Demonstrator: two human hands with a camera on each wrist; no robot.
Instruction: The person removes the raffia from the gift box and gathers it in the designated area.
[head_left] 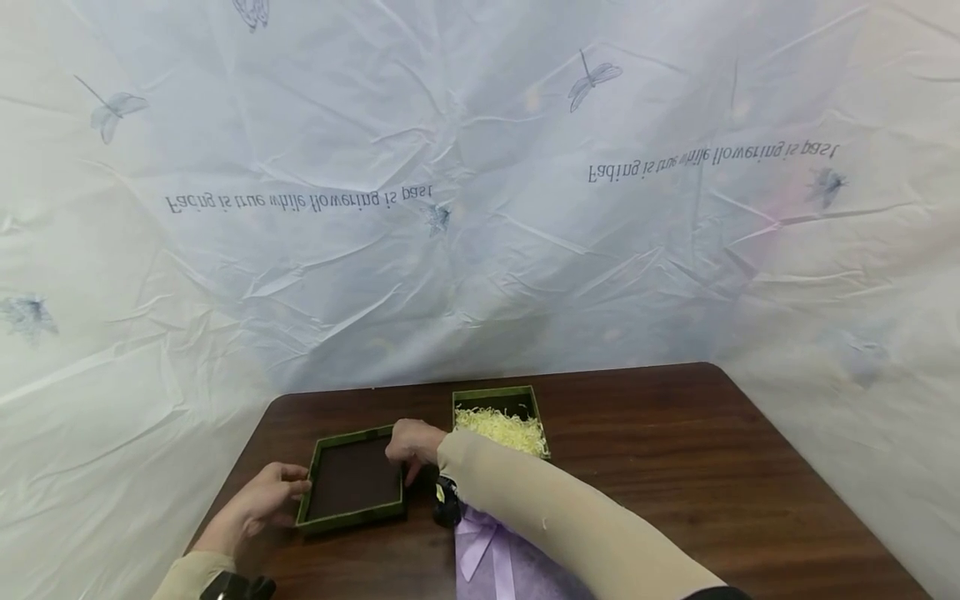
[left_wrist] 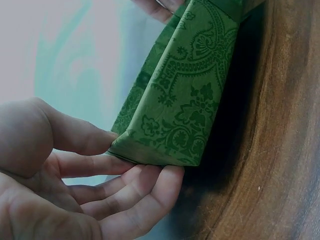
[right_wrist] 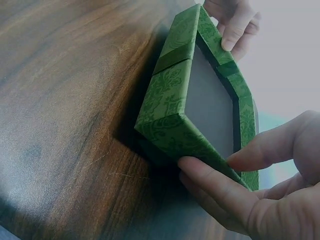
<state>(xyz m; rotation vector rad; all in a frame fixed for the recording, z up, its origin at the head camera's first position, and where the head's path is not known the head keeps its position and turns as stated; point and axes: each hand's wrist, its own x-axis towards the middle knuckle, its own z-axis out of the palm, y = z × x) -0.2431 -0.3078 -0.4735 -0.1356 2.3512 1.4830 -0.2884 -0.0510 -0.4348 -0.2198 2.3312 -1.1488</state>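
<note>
Two hands at work: the left hand (head_left: pixel 262 496) pinches the shallow green box (head_left: pixel 352 518) by its left edge, lower left of the head view; the right hand (head_left: pixel 412 446) grips the right wall, thumb against fingers! Yellow shreds (head_left: pixel 510 429) sit lower centre.

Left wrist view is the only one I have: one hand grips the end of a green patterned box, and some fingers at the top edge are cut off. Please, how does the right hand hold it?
Observer: The right hand pinches the wall opposite the left hand.
Operator: Thank you. And how does the inside of this green patterned box look?
Observer: It has a flat, dark bottom.
Operator: Is there another box on the table?
Observer: Yes, to the right of the first, a second green box holds pale yellow shredded paper.
</note>
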